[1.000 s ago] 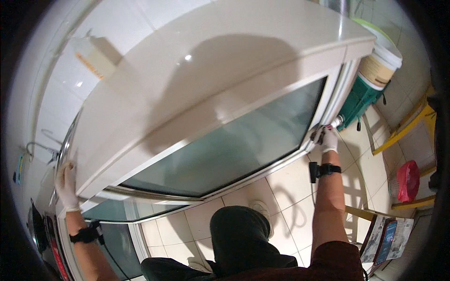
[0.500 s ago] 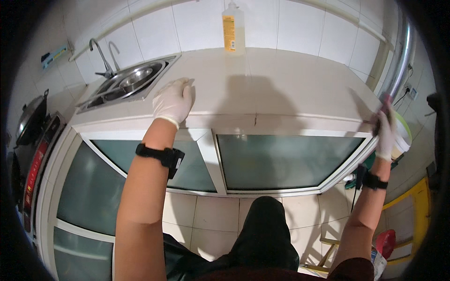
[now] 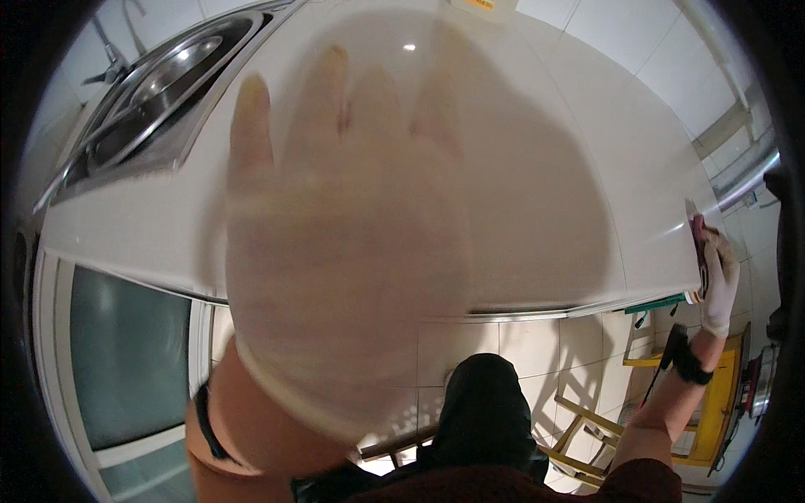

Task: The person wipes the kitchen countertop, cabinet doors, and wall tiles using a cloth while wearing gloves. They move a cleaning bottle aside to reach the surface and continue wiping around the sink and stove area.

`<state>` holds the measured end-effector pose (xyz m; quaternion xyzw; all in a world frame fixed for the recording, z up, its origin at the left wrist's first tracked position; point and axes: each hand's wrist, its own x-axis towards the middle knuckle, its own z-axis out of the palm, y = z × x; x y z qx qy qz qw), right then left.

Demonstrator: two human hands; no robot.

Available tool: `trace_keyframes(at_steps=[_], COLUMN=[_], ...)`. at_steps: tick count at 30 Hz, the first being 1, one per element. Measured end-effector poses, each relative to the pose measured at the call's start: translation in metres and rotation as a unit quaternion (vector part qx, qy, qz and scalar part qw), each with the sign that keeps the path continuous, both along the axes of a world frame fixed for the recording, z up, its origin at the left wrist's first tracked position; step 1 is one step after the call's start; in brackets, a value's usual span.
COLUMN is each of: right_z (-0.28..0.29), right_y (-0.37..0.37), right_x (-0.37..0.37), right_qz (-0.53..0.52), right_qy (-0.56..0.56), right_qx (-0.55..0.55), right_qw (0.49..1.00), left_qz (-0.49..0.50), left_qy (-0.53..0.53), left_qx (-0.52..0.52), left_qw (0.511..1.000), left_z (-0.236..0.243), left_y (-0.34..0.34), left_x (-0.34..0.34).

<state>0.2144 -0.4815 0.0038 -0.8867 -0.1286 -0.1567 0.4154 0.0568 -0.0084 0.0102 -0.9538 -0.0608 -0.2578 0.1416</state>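
My left hand (image 3: 344, 235), in a whitish glove, is raised close to the camera and looks large and slightly blurred. Its fingers are spread, and it holds nothing. Behind it lies the pale countertop (image 3: 545, 210), partly hidden by the hand. At the counter's right end, my right hand (image 3: 719, 281), also gloved, has its fingers closed round a small pink-and-dark pad (image 3: 699, 239), perhaps a sponge or cloth. The pad is against the counter's end edge. Its exact kind is too small to make out.
A steel sink (image 3: 201, 113) with a metal bowl (image 3: 176, 71) is set into the counter's left part. A clear bottle (image 3: 495, 10) with a yellow label stands at the back. A yellow-framed stool (image 3: 725, 402) is at lower right. Frosted cabinet doors (image 3: 130, 352) are below left.
My left hand has lifted off the counter beside the sink and come up toward the camera, fingers spreading. My right hand keeps the pad at the counter's right end. The view has tilted down and nearer.
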Motion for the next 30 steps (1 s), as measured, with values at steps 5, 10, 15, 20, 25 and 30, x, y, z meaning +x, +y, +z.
trace_keyframes(at_steps=[5, 10, 15, 20, 25, 30], right_z=[0.001, 0.004, 0.015, 0.024, 0.035, 0.051], right_y=[0.001, 0.01, 0.03, 0.088, 0.221, 0.29], right_x=[-0.007, -0.017, -0.014, -0.021, -0.05, -0.051], right_qz=[-0.01, -0.031, -0.043, -0.133, 0.212, 0.411], right_qy=[0.014, 0.012, 0.005, 0.111, 0.065, -0.008], right_qx=[-0.044, -0.138, -0.189, -0.175, -0.147, -0.171], right_qw=[0.999, 0.99, 0.981, 0.969, 0.964, 0.895], left_qz=[-0.055, -0.084, -0.087, 0.007, 0.085, 0.109], left_qy=[0.159, 0.173, 0.139, 0.142, 0.215, 0.236], left_qx=[-0.174, -0.255, -0.331, -0.346, -0.293, -0.288], left_qw=[0.97, 0.948, 0.929, 0.928, 0.928, 0.922], left_z=[0.023, 0.021, 0.024, 0.026, 0.026, 0.027], left_y=[0.004, 0.01, 0.021, 0.011, 0.003, 0.003], left_x=[0.013, 0.011, 0.006, 0.019, 0.024, 0.025])
